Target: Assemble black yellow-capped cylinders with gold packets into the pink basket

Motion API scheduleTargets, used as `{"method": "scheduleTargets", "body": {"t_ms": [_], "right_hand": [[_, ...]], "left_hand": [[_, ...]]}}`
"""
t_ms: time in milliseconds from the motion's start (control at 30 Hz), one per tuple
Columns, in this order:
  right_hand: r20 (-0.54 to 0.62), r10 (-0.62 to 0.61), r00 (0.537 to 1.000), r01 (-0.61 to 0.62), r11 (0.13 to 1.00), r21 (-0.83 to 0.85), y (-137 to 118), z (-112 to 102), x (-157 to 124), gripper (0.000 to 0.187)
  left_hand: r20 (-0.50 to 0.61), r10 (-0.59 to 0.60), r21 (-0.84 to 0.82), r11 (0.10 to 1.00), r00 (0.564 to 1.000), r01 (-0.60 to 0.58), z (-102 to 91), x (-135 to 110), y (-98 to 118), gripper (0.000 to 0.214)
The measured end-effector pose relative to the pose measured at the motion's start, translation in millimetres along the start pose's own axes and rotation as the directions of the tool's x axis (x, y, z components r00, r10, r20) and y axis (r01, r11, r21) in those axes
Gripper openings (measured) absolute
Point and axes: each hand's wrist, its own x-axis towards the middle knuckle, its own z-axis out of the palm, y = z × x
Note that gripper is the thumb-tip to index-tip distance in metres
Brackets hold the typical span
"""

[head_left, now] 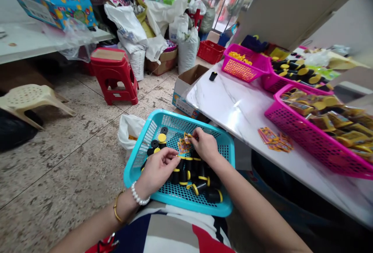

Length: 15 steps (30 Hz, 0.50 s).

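Observation:
A turquoise basket (145,140) rests on my lap, holding several black cylinders with yellow caps (201,185). My left hand (159,167) hovers over the basket with fingers pinched on the lower edge of a small colourful printed card (184,144). My right hand (205,144) pinches the same card from its upper right side. A pearl bracelet and a gold bangle circle my left wrist.
A white marble-look table (239,109) stands on my right with pink baskets (305,136) of packaged items, more cards (275,138) and one black cylinder (213,76). On the floor sit a red stool (115,74), a beige stool (29,99), cardboard boxes and bags.

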Motion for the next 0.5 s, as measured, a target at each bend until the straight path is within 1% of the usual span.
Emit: {"method": "scheduleTargets", "body": {"t_ms": [67,167,233,300,367,433,500], "right_hand": [[0.015,-0.035,0.999,0.035,0.999,-0.019,1.3,-1.6,1.1,0.013],[0.023,-0.074,0.997,0.075,0.997,-0.016,1.3,-2.6,1.6,0.013],[-0.029,-0.077,0.997,0.078,0.996,0.040,0.1,-6.9,-1.4,0.014],[-0.102,-0.072,0.992,0.089,0.981,0.170,-2.0,-15.6,-8.5,0.013],[-0.125,-0.039,0.991,0.084,0.923,0.375,-4.9,-26.6,-19.7,0.013],[-0.079,0.010,0.997,0.039,0.804,0.593,-8.5,-36.3,-33.3,0.016],[-0.055,0.046,0.997,0.009,0.679,0.734,-12.8,-42.3,-46.3,0.018]], "left_hand": [[0.010,0.007,0.000,1.000,1.000,-0.007,0.9,0.6,-1.4,0.027],[0.030,0.002,0.004,1.000,1.000,-0.002,1.6,0.5,-2.2,0.027],[0.030,0.000,-0.005,1.000,1.000,0.000,0.5,0.1,-0.8,0.027],[0.027,-0.006,-0.032,0.999,1.000,0.006,-1.8,-0.6,2.8,0.027],[0.015,-0.025,-0.068,0.997,1.000,0.026,-3.9,-2.1,8.9,0.026],[-0.010,-0.038,-0.097,0.995,0.999,0.037,-4.6,-4.8,16.6,0.026],[-0.037,-0.029,-0.111,0.993,0.999,0.025,-3.3,-8.3,24.2,0.026]]}}
